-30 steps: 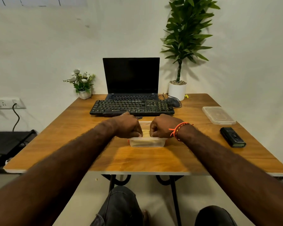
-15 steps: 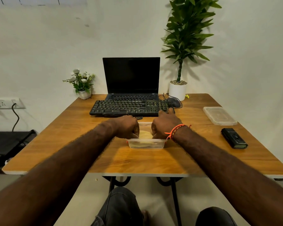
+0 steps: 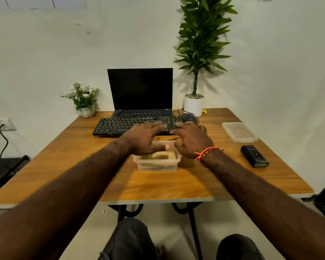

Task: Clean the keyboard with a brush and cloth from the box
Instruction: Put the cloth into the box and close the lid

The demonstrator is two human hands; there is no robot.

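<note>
Clear plastic box (image 3: 156,164), lid off, yellow cloth (image 3: 162,155) inside; left hand (image 3: 145,138) and right hand (image 3: 192,140) spread, empty, above. Risk: a careless reach tips the box.

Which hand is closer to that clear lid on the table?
Right. The right hand hovers between the box and the lid; the left hand is beyond it, farther away.

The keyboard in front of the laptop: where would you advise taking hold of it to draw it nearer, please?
Probably by its two short ends, one hand per end, coming in from the sides. The keyboard is long, low and flat, lying crosswise, so an end grip should keep it level. Its left end is clear; the mouse sits close by the right end. Both the left hand and the right hand are open, holding nothing.
</note>
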